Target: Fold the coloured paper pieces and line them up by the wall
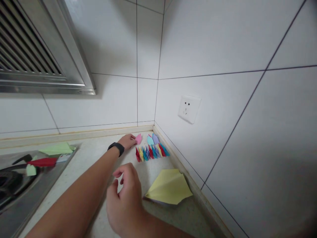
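Note:
My left hand [128, 141], with a dark band on its wrist, reaches to the back of the counter. Its fingertips pinch the edge of a small pink folded paper piece [139, 138]. Right of that lie a light blue paper piece [150, 140] and a lilac one [155, 138]. Just in front, a row of small folded paper pieces [151, 152] in red, yellow, purple and blue stands closely packed. Nearer to me, my right hand [126, 201] hovers with loosely curled fingers, a gap between thumb and forefinger, and nothing in it. A larger yellow folded paper [170, 186] lies to its right.
White tiled walls meet at the corner behind the counter [86, 155]. A gas stove [15, 185] at left carries green paper [56, 148] and red paper [44, 162]. Above it hangs a metal range hood [76, 66]. A socket [189, 109] is on the right wall.

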Action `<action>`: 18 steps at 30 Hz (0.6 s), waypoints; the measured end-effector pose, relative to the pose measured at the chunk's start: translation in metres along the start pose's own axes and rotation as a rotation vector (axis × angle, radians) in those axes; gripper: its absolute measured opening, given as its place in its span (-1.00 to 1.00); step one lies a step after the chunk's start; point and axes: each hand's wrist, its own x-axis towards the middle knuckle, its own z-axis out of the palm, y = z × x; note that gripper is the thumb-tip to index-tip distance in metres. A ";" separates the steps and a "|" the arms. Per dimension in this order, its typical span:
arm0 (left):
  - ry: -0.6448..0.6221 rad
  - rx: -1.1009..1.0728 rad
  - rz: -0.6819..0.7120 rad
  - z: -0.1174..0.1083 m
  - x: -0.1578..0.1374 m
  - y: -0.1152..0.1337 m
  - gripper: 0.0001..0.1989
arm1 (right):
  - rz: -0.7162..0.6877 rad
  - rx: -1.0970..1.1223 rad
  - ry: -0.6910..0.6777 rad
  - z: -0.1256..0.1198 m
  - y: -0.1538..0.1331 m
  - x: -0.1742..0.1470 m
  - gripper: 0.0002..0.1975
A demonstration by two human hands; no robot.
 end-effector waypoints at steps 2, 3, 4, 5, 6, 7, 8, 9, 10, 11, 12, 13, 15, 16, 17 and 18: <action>0.003 0.067 0.029 0.001 0.001 -0.003 -0.69 | -0.001 -0.001 -0.020 -0.001 0.000 0.001 -0.68; 0.007 0.099 0.045 0.001 0.001 -0.005 -0.68 | -0.001 -0.004 -0.030 -0.001 0.000 0.002 -0.69; 0.015 0.128 0.064 0.000 0.000 -0.006 -0.66 | -0.001 -0.008 -0.039 -0.002 0.000 0.002 -0.71; 0.026 0.156 0.086 -0.001 -0.001 -0.006 -0.65 | -0.002 -0.012 -0.050 -0.002 0.000 0.003 -0.73; 0.039 0.180 0.112 -0.002 -0.003 -0.006 -0.65 | -0.002 -0.016 -0.063 -0.002 0.000 0.003 -0.74; 0.049 0.202 0.143 -0.003 -0.005 -0.006 -0.66 | -0.002 -0.019 -0.072 -0.003 0.000 0.003 -0.74; 0.053 0.220 0.179 -0.004 -0.008 -0.006 -0.67 | -0.002 -0.021 -0.079 -0.003 0.000 0.004 -0.74; 0.049 0.235 0.218 -0.005 -0.010 -0.006 -0.70 | -0.003 -0.022 -0.085 -0.002 0.000 0.004 -0.75; 0.036 0.245 0.257 -0.007 -0.012 -0.005 -0.72 | -0.004 -0.023 -0.091 -0.002 0.000 0.004 -0.75; 0.016 0.252 0.291 -0.008 -0.015 -0.005 -0.74 | -0.005 -0.024 -0.094 -0.002 0.001 0.004 -0.75; -0.007 0.258 0.325 -0.009 -0.016 -0.006 -0.75 | -0.006 -0.023 -0.096 -0.002 0.001 0.004 -0.75; -0.031 0.269 0.362 -0.010 -0.017 -0.006 -0.74 | -0.006 -0.022 -0.097 -0.001 0.002 0.004 -0.75; -0.066 0.307 0.441 -0.010 -0.017 -0.008 -0.72 | -0.005 -0.021 -0.097 -0.001 0.003 0.003 -0.74; -0.076 0.334 0.478 -0.010 -0.015 -0.009 -0.70 | -0.004 -0.019 -0.099 0.000 0.004 0.003 -0.74; -0.082 0.361 0.511 -0.009 -0.014 -0.010 -0.69 | -0.004 -0.017 -0.103 0.000 0.004 0.003 -0.74; -0.085 0.384 0.536 -0.007 -0.012 -0.010 -0.68 | -0.006 -0.015 -0.108 0.000 0.004 0.003 -0.74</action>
